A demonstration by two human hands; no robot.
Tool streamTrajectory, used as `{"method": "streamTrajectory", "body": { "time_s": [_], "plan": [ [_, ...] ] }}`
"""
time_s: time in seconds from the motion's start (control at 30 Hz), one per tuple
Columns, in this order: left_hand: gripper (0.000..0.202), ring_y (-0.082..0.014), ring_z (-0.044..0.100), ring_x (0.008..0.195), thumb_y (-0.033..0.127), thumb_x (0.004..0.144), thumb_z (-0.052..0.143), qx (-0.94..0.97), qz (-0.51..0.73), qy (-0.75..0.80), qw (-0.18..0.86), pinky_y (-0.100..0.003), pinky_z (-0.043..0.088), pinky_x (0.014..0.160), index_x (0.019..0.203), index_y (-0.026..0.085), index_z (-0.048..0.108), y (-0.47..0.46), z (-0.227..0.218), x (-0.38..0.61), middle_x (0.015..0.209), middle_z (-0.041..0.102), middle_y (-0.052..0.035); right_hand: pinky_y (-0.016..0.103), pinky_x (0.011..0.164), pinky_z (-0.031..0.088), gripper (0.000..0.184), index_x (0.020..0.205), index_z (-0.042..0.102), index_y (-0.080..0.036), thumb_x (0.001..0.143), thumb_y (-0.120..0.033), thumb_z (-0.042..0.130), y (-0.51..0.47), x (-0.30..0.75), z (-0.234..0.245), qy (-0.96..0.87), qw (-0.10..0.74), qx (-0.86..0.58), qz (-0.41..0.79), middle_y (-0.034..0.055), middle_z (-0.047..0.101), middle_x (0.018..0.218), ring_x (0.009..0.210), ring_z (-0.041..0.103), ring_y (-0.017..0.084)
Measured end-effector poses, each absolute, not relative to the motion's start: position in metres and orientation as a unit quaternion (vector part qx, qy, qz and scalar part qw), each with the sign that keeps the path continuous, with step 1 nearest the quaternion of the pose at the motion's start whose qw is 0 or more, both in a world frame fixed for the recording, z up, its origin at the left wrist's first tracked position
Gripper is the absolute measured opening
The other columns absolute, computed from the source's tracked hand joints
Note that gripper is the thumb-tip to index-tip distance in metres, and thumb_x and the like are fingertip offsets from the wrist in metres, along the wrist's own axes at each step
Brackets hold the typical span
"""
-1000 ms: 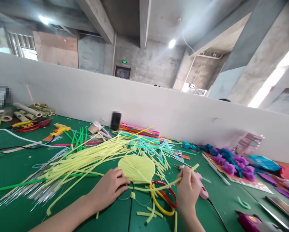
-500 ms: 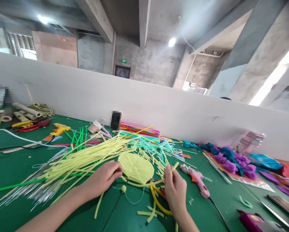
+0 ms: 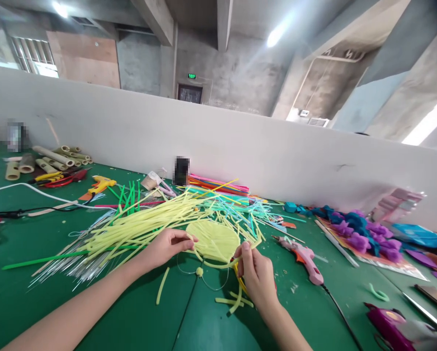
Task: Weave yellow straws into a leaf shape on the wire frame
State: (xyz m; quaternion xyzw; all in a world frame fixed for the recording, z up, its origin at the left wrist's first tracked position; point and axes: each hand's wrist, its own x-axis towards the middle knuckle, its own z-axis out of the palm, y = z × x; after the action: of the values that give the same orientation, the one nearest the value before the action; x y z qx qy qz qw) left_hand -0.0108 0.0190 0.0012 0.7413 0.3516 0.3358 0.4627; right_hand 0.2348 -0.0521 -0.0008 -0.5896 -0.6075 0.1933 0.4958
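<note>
A pale yellow oval pad [image 3: 213, 239], which looks made of pipe cleaners laid side by side, is between my two hands. A single yellow pipe cleaner [image 3: 218, 265] curves along its lower edge. My left hand [image 3: 172, 245] pinches that strip at the pad's left side. On the right, my right hand [image 3: 256, 270] grips the strip between thumb and fingers, its tip sticking out above. Just below the pad lies a thin clear ring [image 3: 218, 288] with a small yellow ball [image 3: 199, 272]. A yellow-handled tool [image 3: 239, 279] is mostly hidden behind my right hand.
A heap of yellow pipe cleaners [image 3: 141, 224] lies behind my left arm. A pink glue gun [image 3: 306, 261] rests to the right, a yellow glue gun [image 3: 102, 184] at the left. Purple and blue fuzzy pieces [image 3: 368, 234] sit at the right. A white partition [image 3: 276, 156] bounds the table.
My hands have come closer together, and the strip bends more tightly around the pad's lower edge. My right hand now covers more of the yellow-handled tool. The camera view has shifted slightly.
</note>
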Motion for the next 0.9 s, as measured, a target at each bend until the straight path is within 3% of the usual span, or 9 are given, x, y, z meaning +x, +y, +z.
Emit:
{"method": "streamTrajectory", "body": {
  "time_s": [0.13, 0.23, 0.37, 0.5, 0.67, 0.77, 0.9],
  "plan": [
    [0.03, -0.0198, 0.062, 0.093, 0.038, 0.096, 0.046, 0.861, 0.315, 0.33, 0.226, -0.032, 0.046, 0.086, 0.088, 0.022, 0.07, 0.018, -0.006, -0.012, 0.093, 0.072, -0.0039, 0.025, 0.052, 0.04, 0.052, 0.072, 0.058, -0.02, 0.094, -0.059, 0.031, -0.052, 0.234, -0.001, -0.622, 0.483, -0.587, 0.186, -0.002, 0.052, 0.043, 0.042, 0.053, 0.015],
    [0.03, -0.018, 0.06, 0.095, 0.035, 0.098, 0.042, 0.885, 0.313, 0.305, 0.163, -0.03, 0.046, 0.086, 0.095, 0.021, 0.068, 0.013, -0.011, -0.009, 0.098, 0.068, -0.0048, 0.025, 0.054, 0.041, 0.048, 0.075, 0.058, -0.02, 0.096, -0.054, 0.032, -0.052, 0.234, -0.001, -0.635, 0.472, -0.582, 0.189, -0.0025, 0.052, 0.044, 0.044, 0.054, 0.015],
    [0.03, -0.0192, 0.058, 0.093, 0.033, 0.099, 0.038, 0.891, 0.31, 0.314, 0.107, -0.032, 0.045, 0.085, 0.09, 0.02, 0.064, 0.01, -0.012, -0.004, 0.092, 0.063, -0.0055, 0.025, 0.056, 0.041, 0.038, 0.081, 0.056, -0.02, 0.097, -0.047, 0.035, -0.053, 0.232, -0.001, -0.662, 0.459, -0.557, 0.202, -0.0021, 0.056, 0.055, 0.048, 0.056, 0.014],
    [0.031, -0.0187, 0.058, 0.082, 0.036, 0.1, 0.033, 0.859, 0.323, 0.371, 0.142, -0.031, 0.044, 0.076, 0.086, 0.019, 0.055, 0.011, -0.009, -0.004, 0.087, 0.059, -0.0038, 0.025, 0.058, 0.043, 0.031, 0.083, 0.054, -0.02, 0.098, -0.041, 0.037, -0.054, 0.227, -0.003, -0.699, 0.427, -0.53, 0.221, 0.0009, 0.061, 0.072, 0.053, 0.057, 0.012],
    [0.032, -0.0133, 0.058, 0.057, 0.039, 0.1, 0.026, 0.795, 0.346, 0.394, 0.304, -0.026, 0.043, 0.06, 0.083, 0.021, 0.046, 0.005, -0.004, -0.003, 0.07, 0.057, 0.0019, 0.025, 0.062, 0.046, 0.023, 0.109, 0.052, -0.021, 0.099, -0.034, 0.037, -0.057, 0.219, -0.008, -0.72, 0.409, -0.509, 0.237, 0.0021, 0.063, 0.084, 0.061, 0.06, 0.013],
    [0.032, -0.0122, 0.055, 0.049, 0.04, 0.1, 0.027, 0.79, 0.345, 0.374, 0.342, -0.024, 0.041, 0.056, 0.078, 0.022, 0.041, -0.001, 0.001, -0.001, 0.059, 0.051, 0.0051, 0.025, 0.065, 0.047, 0.024, 0.107, 0.056, -0.022, 0.099, -0.03, 0.035, -0.058, 0.215, -0.007, -0.732, 0.401, -0.506, 0.218, 0.0019, 0.063, 0.082, 0.062, 0.059, 0.013],
    [0.032, -0.0115, 0.054, 0.047, 0.04, 0.1, 0.031, 0.821, 0.298, 0.338, 0.35, -0.023, 0.039, 0.056, 0.075, 0.022, 0.04, -0.009, 0.005, 0.001, 0.052, 0.05, 0.0065, 0.027, 0.079, 0.048, 0.022, 0.103, 0.062, -0.022, 0.097, -0.029, 0.041, -0.059, 0.211, -0.002, -0.736, 0.434, -0.495, 0.155, 0.0066, 0.063, 0.097, 0.088, 0.062, 0.018]
  ]
}}
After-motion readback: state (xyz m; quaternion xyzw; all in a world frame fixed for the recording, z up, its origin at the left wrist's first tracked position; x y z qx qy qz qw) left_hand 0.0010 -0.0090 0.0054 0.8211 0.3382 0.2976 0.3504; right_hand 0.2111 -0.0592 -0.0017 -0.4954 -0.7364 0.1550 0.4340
